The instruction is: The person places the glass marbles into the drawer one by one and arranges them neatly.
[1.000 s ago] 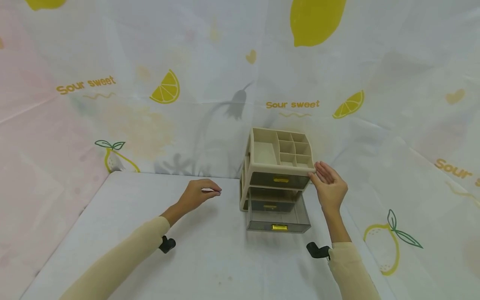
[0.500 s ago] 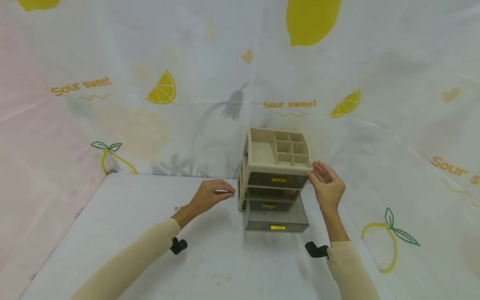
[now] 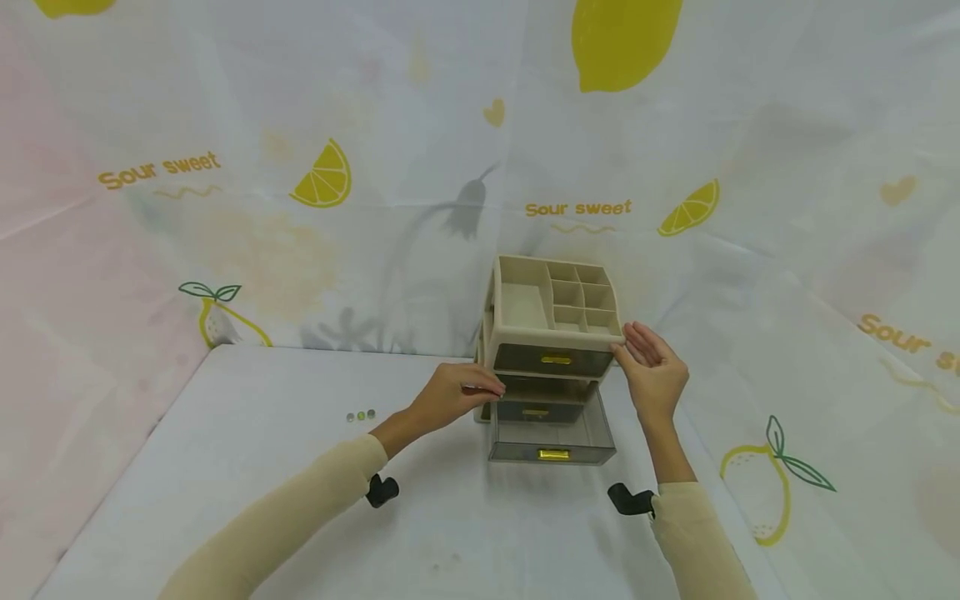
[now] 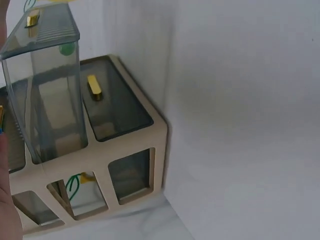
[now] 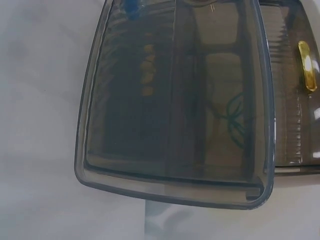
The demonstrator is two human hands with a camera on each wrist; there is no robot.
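Observation:
A beige desktop drawer organizer (image 3: 553,340) stands toward the back, its middle clear grey drawer (image 3: 553,454) pulled out. My left hand (image 3: 453,392) is over the left side of that drawer, thumb and fingertips pinching something small. At the edge of the left wrist view, a bit of blue (image 4: 1,131) shows by the fingers; the rest is hidden. My right hand (image 3: 654,371) rests against the organizer's front right corner, thumb at the front, fingers fairly straight along the side. A green round spot (image 4: 66,48) shows through the drawer in the left wrist view.
Several small round pieces, one a greenish bead (image 3: 361,415), lie in a row on the white table (image 3: 300,500) left of the organizer. The upper drawer (image 3: 555,360) is closed. Open compartments (image 3: 525,304) top the unit. A lemon-printed cloth (image 3: 412,167) hangs behind.
My left hand has moved right, from beside the organizer to over the pulled-out drawer, uncovering the small round pieces on the table. My right hand stays at the corner.

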